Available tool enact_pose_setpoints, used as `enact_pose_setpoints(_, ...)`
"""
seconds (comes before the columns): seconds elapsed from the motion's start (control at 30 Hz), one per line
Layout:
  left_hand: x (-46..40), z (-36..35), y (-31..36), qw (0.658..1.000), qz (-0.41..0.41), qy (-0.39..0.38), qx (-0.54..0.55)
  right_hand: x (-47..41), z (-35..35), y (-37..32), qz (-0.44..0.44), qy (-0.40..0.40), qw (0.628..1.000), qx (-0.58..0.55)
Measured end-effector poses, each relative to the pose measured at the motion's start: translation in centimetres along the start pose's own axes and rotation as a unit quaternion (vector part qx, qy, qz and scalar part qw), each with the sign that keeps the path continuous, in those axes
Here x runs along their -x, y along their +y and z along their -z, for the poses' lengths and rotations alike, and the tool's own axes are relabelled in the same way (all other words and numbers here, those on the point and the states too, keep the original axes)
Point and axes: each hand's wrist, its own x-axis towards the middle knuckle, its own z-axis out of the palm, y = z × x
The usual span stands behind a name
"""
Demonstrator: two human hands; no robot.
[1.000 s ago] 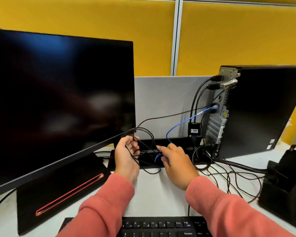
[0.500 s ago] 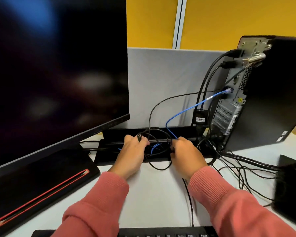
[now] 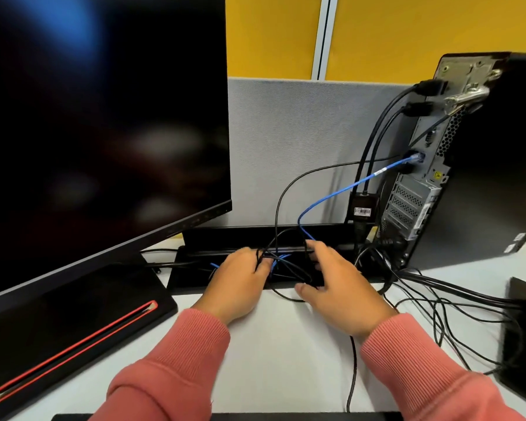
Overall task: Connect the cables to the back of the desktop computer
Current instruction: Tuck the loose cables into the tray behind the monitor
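left hand (image 3: 240, 284) pinching black cables (image 3: 289, 268) | right hand (image 3: 337, 287) fingers spread on them | just left of desktop computer (image 3: 474, 165)

The hands' fingertips (image 3: 266, 262) are buried in tangled black cables (image 3: 286, 268), so their grip cannot be told.

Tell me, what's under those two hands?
A tangle of thin black cables and a blue cable over a black tray; the left hand and right hand hide the rest.
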Motion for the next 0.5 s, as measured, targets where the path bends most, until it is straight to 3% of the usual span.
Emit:
enact_pose_setpoints(0.13,0.0,-0.2,0.1,0.998,0.009,0.03,-0.05,0.4,0.2,0.5,0.026,0.023,0.998,0.051)
enact_pose_setpoints(0.37,-0.8,0.1,-0.9,0.998,0.015,0.036,0.058,0.2,0.2,1.4,0.085,0.116,0.987,-0.07)
enact_pose_setpoints(0.5,-1.5,0.3,-1.3,0.97,0.049,0.017,0.239,0.0,0.1,1.7,0.097,0.153,0.982,-0.062)
